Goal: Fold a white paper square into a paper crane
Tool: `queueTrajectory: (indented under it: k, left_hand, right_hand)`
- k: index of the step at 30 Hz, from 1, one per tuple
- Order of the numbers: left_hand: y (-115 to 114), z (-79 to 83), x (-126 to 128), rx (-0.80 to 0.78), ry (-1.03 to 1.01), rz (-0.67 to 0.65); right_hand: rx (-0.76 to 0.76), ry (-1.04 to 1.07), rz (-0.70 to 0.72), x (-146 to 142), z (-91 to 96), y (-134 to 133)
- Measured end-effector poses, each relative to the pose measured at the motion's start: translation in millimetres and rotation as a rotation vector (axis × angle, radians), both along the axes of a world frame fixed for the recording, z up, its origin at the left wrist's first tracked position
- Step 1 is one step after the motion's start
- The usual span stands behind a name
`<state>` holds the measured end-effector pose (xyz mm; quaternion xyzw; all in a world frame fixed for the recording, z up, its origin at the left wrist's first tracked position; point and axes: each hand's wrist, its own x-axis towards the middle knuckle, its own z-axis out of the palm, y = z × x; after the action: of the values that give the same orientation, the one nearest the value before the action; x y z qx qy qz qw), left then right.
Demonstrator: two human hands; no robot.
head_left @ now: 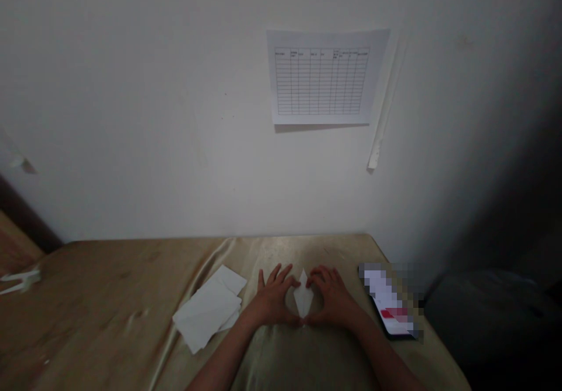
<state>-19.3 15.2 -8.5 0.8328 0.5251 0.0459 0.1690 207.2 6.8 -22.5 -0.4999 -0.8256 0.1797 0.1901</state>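
Observation:
Between my two hands is a small white piece of folded paper [303,298], shaped like a narrow kite with its point away from me. My left hand [276,298] grips its left side, index finger at the upper edge and thumb at the near tip. On the other side my right hand [330,298] holds it the same way, its thumb meeting the left one at the near tip. The other fingers of the left hand are spread; those of the right are curled. A loose stack of white paper sheets [208,312] lies left of my left hand.
A phone [390,306] with its screen lit lies at the table's right side. The table [109,309] wears a shiny, wrinkled gold-brown cloth and meets a white wall. On the wall hangs a printed table sheet [322,81]. A white object [24,280] is at far left.

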Motion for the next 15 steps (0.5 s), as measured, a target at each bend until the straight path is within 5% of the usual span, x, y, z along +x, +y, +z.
queueTrajectory:
  k: [8, 15]
  left_hand:
    - [-0.3, 2.6, -7.2, 0.003, -0.075, -0.016]
    - [5.2, -10.9, 0.9, 0.141, -0.125, 0.083]
  right_hand:
    - [-0.038, 0.039, 0.04, 6.2, 0.0, 2.3]
    - [0.076, 0.155, -0.078, -2.7, -1.2, 6.1]
